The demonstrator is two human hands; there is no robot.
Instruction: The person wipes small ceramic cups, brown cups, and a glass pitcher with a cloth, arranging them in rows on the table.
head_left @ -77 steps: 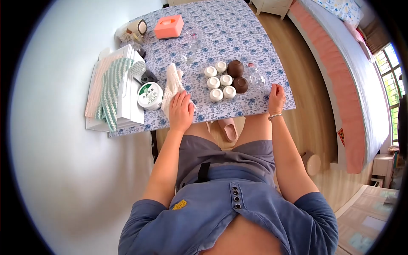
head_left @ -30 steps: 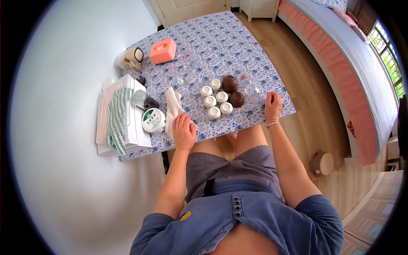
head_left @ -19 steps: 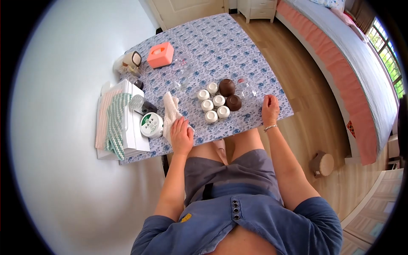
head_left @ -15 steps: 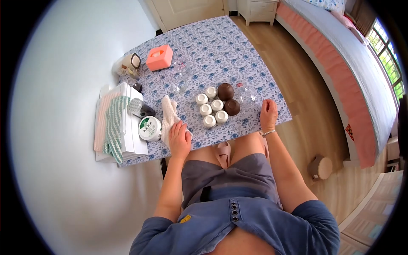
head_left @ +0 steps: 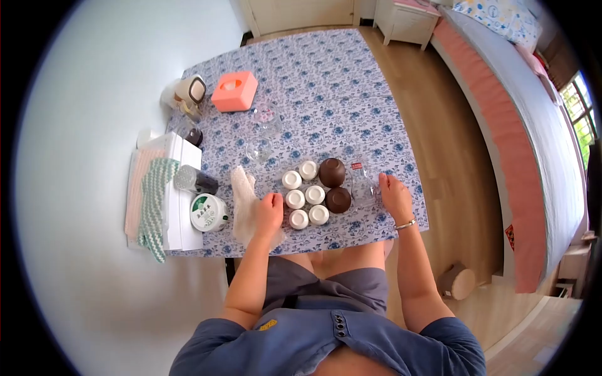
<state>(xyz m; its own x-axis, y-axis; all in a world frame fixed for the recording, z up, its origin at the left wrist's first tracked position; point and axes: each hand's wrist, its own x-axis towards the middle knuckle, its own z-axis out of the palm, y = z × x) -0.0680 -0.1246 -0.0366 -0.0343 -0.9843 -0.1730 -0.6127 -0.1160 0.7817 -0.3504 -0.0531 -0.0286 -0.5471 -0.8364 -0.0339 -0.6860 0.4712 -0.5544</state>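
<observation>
My left hand [head_left: 269, 214] is loosely curled, with nothing visible in its fingers. It rests over the white cloth [head_left: 245, 207], close to several small white cups [head_left: 296, 199] that stand upside down in a cluster. Two brown cups [head_left: 332, 172], also turned over, adjoin the white ones on the right. To their right is a clear glass vessel [head_left: 363, 190] with a red mark near its top. My right hand [head_left: 396, 198] lies just beside this vessel, fingers folded in and nothing seen in them; whether it touches the glass I cannot tell.
Farther back are clear glassware [head_left: 258, 150] and a coral tissue box [head_left: 234, 91]. Along the left wall stand a white tub with a green label [head_left: 209, 213], a dark-bottomed jar [head_left: 196, 180] and a white box [head_left: 182, 213] draped with a green striped cloth [head_left: 154, 203]. A bed [head_left: 495, 119] is at right.
My left hand has lifted from lying flat on the cloth and curled, shifting toward the white cups. My right hand has moved closer to the glass vessel. The camera view has shifted.
</observation>
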